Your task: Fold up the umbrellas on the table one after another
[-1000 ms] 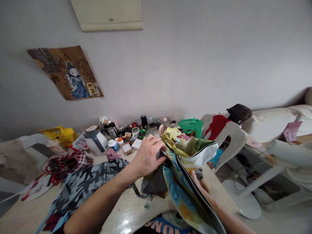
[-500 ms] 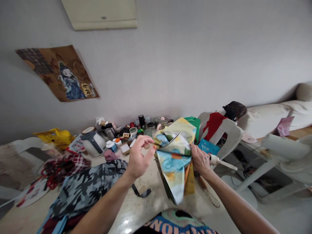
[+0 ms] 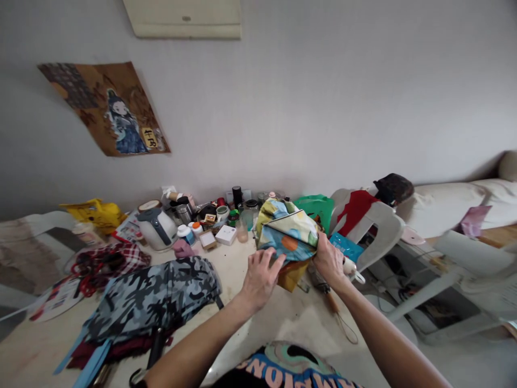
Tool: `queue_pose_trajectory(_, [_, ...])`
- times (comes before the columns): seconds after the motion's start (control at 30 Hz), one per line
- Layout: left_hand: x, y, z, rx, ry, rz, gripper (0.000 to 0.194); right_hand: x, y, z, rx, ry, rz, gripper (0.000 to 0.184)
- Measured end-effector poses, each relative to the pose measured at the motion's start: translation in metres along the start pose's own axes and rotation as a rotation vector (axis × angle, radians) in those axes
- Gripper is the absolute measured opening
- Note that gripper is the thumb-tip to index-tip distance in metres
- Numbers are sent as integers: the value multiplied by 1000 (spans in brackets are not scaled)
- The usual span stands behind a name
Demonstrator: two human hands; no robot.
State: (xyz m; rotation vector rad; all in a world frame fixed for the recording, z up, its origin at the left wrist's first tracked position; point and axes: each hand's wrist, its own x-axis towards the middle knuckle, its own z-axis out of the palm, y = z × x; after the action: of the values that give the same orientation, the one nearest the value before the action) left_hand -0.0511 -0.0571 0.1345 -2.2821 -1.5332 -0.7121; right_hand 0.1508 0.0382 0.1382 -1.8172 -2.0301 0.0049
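Note:
A folding umbrella with a yellow, blue and orange patterned canopy is held up over the table, its panels loosely gathered in folds. My right hand is closed around the gathered fabric at its right side. A white handle pokes out beyond that hand. My left hand is at the lower left edge of the canopy, fingers curled against the cloth; its grip is partly hidden. On the left lies a grey camouflage umbrella, folded flat, with a black handle.
A wooden handle with a loop lies below my right hand. A kettle, bottles, a white box and cups line the wall side of the table. A white chair stands to the right.
My left hand has moved down and right, from beside the canopy to its lower edge. The hanging flap is folded up, so the canopy looks shorter. The view has shifted slightly.

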Motion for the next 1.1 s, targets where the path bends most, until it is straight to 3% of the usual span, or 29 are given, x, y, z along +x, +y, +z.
queue_pose_trajectory(0.13, [0,-7,-1,-18,212,-8,30,-1,-4,-6,63,-46,29,43])
queue_pose_trajectory(0.23, [-2,-1,-7,-159,343,-105,57,-1,-5,-7,71,-64,64,33])
queue_pose_trajectory(0.33, [-7,8,-11,-404,444,-372,73,0,-5,-8,54,-94,110,33])
queue_pose_trajectory(0.4, [-11,13,-14,-560,366,-569,63,1,-4,-8,35,-112,138,33])
queue_pose_trajectory(0.47, [-13,16,-19,-636,200,-631,33,2,-3,-7,18,-113,150,32])
queue_pose_trajectory(0.5, [-12,16,-22,-636,130,-605,18,3,-2,-7,16,-109,146,32])
queue_pose_trajectory(0.63, [-2,9,-42,-627,40,-325,6,2,-3,-4,42,-99,90,31])
queue_pose_trajectory(0.7, [6,1,-52,-758,-56,-251,14,1,-5,-3,51,-105,66,31])
queue_pose_trajectory(0.83, [26,-17,-61,-1060,-256,-333,46,-1,-12,-6,42,-133,50,32])
queue_pose_trajectory(0.9, [33,-22,-59,-1090,-332,-367,50,-2,-16,-8,30,-138,51,32])
queue_pose_trajectory(1.0, [38,-21,-55,-1045,-323,-458,42,-3,-19,-10,10,-139,39,31])
queue_pose_trajectory(1.1, [36,-11,-50,-1256,-305,-577,50,-5,-20,-10,12,-153,29,31])
